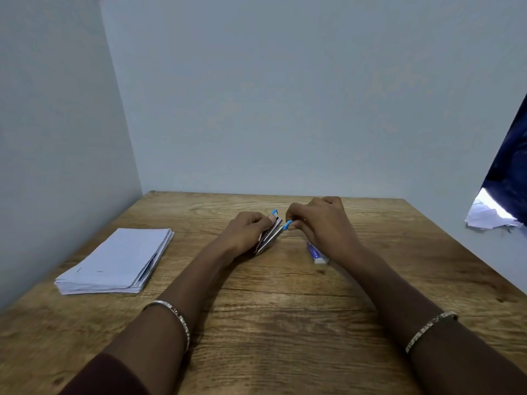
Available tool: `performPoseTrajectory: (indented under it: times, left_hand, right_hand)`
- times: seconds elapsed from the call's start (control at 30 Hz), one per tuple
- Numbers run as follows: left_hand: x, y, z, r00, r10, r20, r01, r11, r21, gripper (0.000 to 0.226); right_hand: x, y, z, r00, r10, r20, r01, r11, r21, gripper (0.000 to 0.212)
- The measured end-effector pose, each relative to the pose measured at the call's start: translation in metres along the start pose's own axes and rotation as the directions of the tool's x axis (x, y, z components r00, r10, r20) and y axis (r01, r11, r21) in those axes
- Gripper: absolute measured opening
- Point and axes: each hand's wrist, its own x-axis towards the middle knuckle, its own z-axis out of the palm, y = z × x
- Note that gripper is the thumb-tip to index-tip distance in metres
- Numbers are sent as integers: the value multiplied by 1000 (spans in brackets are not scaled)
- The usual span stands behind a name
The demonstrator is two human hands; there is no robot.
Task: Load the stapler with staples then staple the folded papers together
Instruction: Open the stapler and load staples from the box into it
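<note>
A small metal stapler (270, 234) with light-blue plastic ends is held just above the middle of the wooden table (285, 323). My left hand (245, 230) grips its body from the left. My right hand (319, 220) pinches the blue tip at the stapler's right end between thumb and finger. A small blue-and-white staple box (317, 253) lies on the table just under my right wrist, partly hidden. A stack of folded white papers (119, 262) lies at the left of the table, apart from both hands.
Pale walls close the table in at the back and the left. Dark blue cloth (510, 172) and crumpled white paper (484, 216) show beyond the table's right edge. A bangle sits on each wrist.
</note>
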Motion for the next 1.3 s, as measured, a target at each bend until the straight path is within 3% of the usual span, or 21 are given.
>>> performPoseTrajectory:
  times: [0.07,0.13,0.27,0.43,0.5,0.6,0.8,0.97,1.1,1.3]
  left_hand:
    - [-2,1,3,997,66,33,-62,992,-111,34]
    - [-3,1,7,993,117,-7,-116,972,-206,27]
    - [-7,5,14,985,161,-69,-174,932,-317,19]
    - [-12,12,21,957,245,-153,-279,919,-277,22]
    - [-13,13,21,952,252,-173,-293,914,-281,24]
    - [-15,16,22,959,235,-159,-275,908,-316,26]
    - [-17,17,23,983,138,-124,-183,830,-528,26]
    - [-18,21,24,989,101,-109,-147,768,-624,27]
    - [-17,21,23,990,80,-119,-139,742,-656,30]
    - [-18,23,23,981,156,-113,-193,800,-568,35]
  right_hand:
    - [0,2,1,999,4,-35,-2,999,48,10]
    - [-1,2,2,995,74,-63,-58,972,226,9]
    - [-3,-2,4,951,302,70,-278,731,623,22]
    - [-3,-4,6,944,280,173,-294,479,827,17]
    - [-3,-6,4,946,262,193,-286,388,876,21]
    - [-4,-11,2,938,299,178,-277,334,901,22]
    - [-5,-14,6,922,344,180,-273,244,930,27]
    - [-4,-16,11,903,372,215,-261,80,962,36]
    - [-3,-15,13,894,395,212,-254,57,965,23]
    - [-2,-20,16,898,430,98,-200,199,959,15]
